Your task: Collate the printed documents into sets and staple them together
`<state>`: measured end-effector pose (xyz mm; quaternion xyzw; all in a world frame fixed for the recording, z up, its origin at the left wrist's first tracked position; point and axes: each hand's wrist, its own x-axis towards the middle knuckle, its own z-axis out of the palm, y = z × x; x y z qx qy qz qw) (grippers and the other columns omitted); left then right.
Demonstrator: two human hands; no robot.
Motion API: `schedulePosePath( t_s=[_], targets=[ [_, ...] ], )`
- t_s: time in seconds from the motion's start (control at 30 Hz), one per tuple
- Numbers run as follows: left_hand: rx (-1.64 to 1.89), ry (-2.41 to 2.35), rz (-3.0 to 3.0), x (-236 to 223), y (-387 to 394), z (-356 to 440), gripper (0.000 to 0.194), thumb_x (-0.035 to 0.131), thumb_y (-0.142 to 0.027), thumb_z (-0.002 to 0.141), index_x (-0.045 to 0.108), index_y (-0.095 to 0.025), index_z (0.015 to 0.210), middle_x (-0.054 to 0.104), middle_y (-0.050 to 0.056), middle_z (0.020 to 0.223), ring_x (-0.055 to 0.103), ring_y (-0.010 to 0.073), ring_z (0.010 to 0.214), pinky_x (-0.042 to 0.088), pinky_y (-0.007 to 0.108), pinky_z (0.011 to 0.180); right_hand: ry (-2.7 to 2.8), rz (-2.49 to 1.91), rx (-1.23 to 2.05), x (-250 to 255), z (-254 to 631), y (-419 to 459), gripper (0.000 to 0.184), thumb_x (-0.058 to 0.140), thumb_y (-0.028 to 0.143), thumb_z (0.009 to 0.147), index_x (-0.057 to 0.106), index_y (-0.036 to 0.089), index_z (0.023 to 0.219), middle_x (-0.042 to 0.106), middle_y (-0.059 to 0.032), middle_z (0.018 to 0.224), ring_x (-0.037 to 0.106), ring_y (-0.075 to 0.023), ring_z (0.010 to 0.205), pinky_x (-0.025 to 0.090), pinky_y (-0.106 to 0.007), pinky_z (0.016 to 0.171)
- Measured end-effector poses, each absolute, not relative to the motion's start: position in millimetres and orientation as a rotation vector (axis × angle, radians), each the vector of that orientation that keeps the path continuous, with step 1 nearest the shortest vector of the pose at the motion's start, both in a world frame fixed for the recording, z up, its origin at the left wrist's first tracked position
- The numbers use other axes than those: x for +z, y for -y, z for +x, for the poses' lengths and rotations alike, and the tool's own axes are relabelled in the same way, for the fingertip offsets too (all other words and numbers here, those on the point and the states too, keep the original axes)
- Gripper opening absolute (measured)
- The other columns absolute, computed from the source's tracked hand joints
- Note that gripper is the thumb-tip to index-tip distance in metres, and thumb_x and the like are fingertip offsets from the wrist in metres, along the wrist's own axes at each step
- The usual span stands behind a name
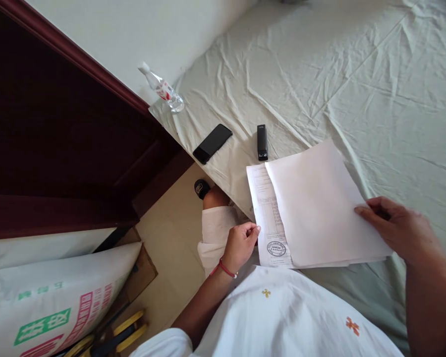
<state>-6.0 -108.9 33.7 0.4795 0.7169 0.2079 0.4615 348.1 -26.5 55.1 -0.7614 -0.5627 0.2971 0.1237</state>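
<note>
My left hand (241,244), with a red string bracelet at its wrist, pinches the left edge of a printed sheet (268,210) that bears an oval stamp near its lower end. A blank white sheet (315,208) overlaps most of that print, shifted to the right. Its right edge is held between the thumb and fingers of my right hand (397,225). More paper edges show underneath at the bottom; how many sheets there are I cannot tell. Just beyond the papers' top left corner lies a black stapler (262,143).
A black phone (212,143) lies near the left edge of the bed-like surface (357,99), covered in wrinkled pale cloth. Behind it, by the wall, stands a clear bottle (163,91). Dark red wooden furniture (67,124) and a large white sack (59,297) are at the left.
</note>
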Motion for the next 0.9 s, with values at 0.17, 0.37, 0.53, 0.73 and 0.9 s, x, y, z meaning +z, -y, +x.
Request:
schedulePosePath(
  t_s=[0.17, 0.37, 0.53, 0.73, 0.9],
  targets=[
    [0.494, -1.764, 1.193, 30, 110, -3, 0.043, 0.052, -0.05, 0.089, 0.07, -0.013, 0.079, 0.058, 0.001, 0.063, 0.048, 0.0125, 0.061, 0.034, 0.026, 0.061, 1.828, -2.023, 0.877, 47, 331, 35, 0.042, 0.059, 0.064, 0.082, 0.071, 0.024, 0.086, 0.072, -0.0083, 0.087, 0.061, -0.0216, 0.065, 0.046, -0.037, 0.065],
    [0.491, -1.742, 1.207, 28, 111, -1, 0.04, 0.052, -0.048, 0.091, 0.064, -0.014, 0.074, 0.054, 0.0, 0.061, 0.045, 0.012, 0.06, 0.032, 0.026, 0.061, 1.868, -1.963, 0.948, 45, 308, 45, 0.036, 0.054, 0.057, 0.088, 0.07, 0.025, 0.093, 0.073, -0.0077, 0.101, 0.064, -0.0213, 0.072, 0.047, -0.037, 0.07],
    [0.508, -1.739, 1.226, 26, 113, 0, 0.036, 0.053, -0.044, 0.092, 0.069, -0.014, 0.08, 0.06, 0.002, 0.064, 0.05, 0.0135, 0.062, 0.035, 0.026, 0.062, 1.795, -2.039, 0.966, 41, 297, 43, 0.037, 0.058, 0.06, 0.085, 0.067, 0.026, 0.095, 0.074, -0.005, 0.085, 0.065, -0.0233, 0.069, 0.045, -0.035, 0.063],
    [0.512, -1.742, 1.302, 29, 113, 1, 0.034, 0.053, -0.041, 0.094, 0.069, -0.015, 0.079, 0.064, 0.003, 0.067, 0.056, 0.0152, 0.068, 0.038, 0.027, 0.067, 1.737, -2.012, 1.034, 36, 292, 39, 0.048, 0.062, 0.053, 0.081, 0.068, 0.025, 0.119, 0.077, -0.0049, 0.086, 0.068, -0.0252, 0.071, 0.048, -0.035, 0.065],
    [0.525, -1.756, 1.241, 24, 128, -12, 0.029, 0.049, -0.037, 0.097, 0.07, -0.016, 0.097, 0.072, 0.006, 0.088, 0.064, 0.0174, 0.081, 0.047, 0.029, 0.076, 1.833, -2.237, 0.79, 37, 320, 33, 0.039, 0.051, 0.055, 0.082, 0.073, 0.025, 0.092, 0.071, -0.0097, 0.073, 0.063, -0.0281, 0.068, 0.042, -0.037, 0.062]
  ],
)
